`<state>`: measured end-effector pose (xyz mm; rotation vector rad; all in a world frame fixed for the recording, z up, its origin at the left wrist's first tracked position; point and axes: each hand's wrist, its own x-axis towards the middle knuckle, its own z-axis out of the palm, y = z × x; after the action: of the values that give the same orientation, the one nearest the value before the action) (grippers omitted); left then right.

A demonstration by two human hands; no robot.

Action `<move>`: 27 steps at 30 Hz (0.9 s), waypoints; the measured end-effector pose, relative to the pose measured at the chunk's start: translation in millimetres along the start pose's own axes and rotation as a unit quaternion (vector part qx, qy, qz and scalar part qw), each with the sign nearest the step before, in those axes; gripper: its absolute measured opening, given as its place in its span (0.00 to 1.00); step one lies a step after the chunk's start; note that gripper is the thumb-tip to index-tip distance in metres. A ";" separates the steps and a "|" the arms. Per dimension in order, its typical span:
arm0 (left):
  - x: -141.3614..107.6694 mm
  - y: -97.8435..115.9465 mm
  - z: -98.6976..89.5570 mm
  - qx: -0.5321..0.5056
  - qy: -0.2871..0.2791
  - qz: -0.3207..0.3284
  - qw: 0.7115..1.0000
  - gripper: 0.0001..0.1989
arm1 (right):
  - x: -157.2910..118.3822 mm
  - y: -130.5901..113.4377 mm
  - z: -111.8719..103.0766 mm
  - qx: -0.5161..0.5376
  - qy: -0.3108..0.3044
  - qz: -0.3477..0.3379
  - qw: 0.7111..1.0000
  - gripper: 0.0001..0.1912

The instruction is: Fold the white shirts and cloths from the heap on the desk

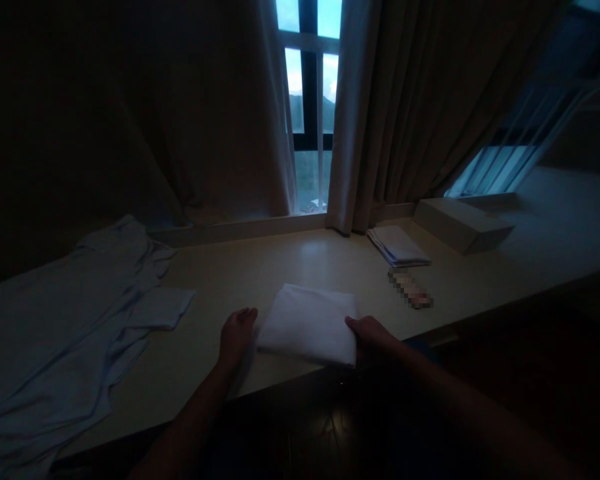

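A folded white cloth (310, 323), squarish and fairly smooth on top, is at the front edge of the table. My right hand (373, 333) grips its right side, thumb on top and the other fingers hidden beneath. Just off its left side is my left hand (237, 337), fingers loosely bent and apart from the cloth, with nothing visible in it. Whether the cloth is a garment cannot be made out in this dim light.
Unfolded white garments (75, 320) lie in a rumpled heap on the left of the pale table (210, 267). Farther right are another folded white cloth (399, 245), a blurred-out flat object (411, 289) and a pale box (463, 223). Curtains (355, 133) hang behind, around a window.
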<state>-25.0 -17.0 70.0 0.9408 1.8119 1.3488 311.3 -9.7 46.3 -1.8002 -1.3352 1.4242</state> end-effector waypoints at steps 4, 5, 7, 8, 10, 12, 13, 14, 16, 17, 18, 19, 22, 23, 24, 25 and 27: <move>-17.7 -0.5 9.8 0.158 -0.030 0.162 0.973 0.25 | -11.0 -15.6 -8.8 -0.289 0.155 -0.132 0.936 0.23; -23.7 -1.2 16.1 0.222 -0.056 0.224 0.947 0.26 | -12.5 -22.1 -6.6 -0.343 0.172 -0.184 0.905 0.23; -34.1 -5.5 30.1 0.345 -0.100 0.320 0.877 0.28 | -12.0 -35.8 3.0 -0.398 0.156 -0.289 0.856 0.25; -37.5 -9.5 36.4 0.389 -0.111 0.339 0.849 0.30 | -9.5 -41.9 9.6 -0.417 0.138 -0.334 0.834 0.26; -40.6 -20.7 45.2 0.457 -0.118 0.338 0.814 0.33 | -0.1 -50.7 23.2 -0.448 0.096 -0.381 0.803 0.30; -39.9 -34.3 48.1 0.496 -0.113 0.324 0.798 0.36 | 12.7 -53.1 34.5 -0.467 0.055 -0.379 0.797 0.32; -38.9 -40.8 47.9 0.506 -0.106 0.324 0.792 0.36 | 19.1 -52.1 38.6 -0.470 0.036 -0.369 0.801 0.33; -38.1 -46.4 47.2 0.513 -0.097 0.330 0.787 0.37 | 24.8 -50.0 41.6 -0.469 0.025 -0.359 0.807 0.34; -37.3 -54.1 45.6 0.518 -0.075 0.350 0.777 0.38 | 33.3 -44.2 45.1 -0.461 0.025 -0.344 0.818 0.34; -37.4 -56.0 45.2 0.520 -0.066 0.358 0.773 0.38 | 35.8 -41.6 45.9 -0.457 0.029 -0.342 0.821 0.34; -37.7 -57.0 45.3 0.521 -0.060 0.363 0.770 0.38 | 37.2 -39.6 46.3 -0.455 0.034 -0.341 0.822 0.34; -38.2 -57.2 45.7 0.522 -0.059 0.366 0.768 0.38 | 37.8 -38.5 46.4 -0.454 0.037 -0.341 0.822 0.34; -39.4 -56.4 47.0 0.521 -0.059 0.370 0.767 0.37 | 35.7 -39.1 46.7 -0.456 0.035 -0.336 0.823 0.34; -39.2 -56.0 47.0 0.520 -0.060 0.370 0.767 0.37 | 33.9 -39.7 47.2 -0.455 0.037 -0.333 0.825 0.34; -38.6 -55.5 46.6 0.519 -0.063 0.368 0.769 0.37 | 31.6 -40.1 48.0 -0.453 0.040 -0.329 0.827 0.34; -37.3 -54.6 45.8 0.519 -0.069 0.366 0.770 0.37 | 28.7 -40.0 49.5 -0.450 0.045 -0.326 0.830 0.34; -32.2 -50.5 44.1 0.519 -0.086 0.363 0.769 0.36 | 21.6 -37.8 54.5 -0.440 0.068 -0.312 0.839 0.34</move>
<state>21.1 -33.7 14.1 2.4468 2.0959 0.4216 246.0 14.6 49.1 -1.5917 -2.4360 0.3015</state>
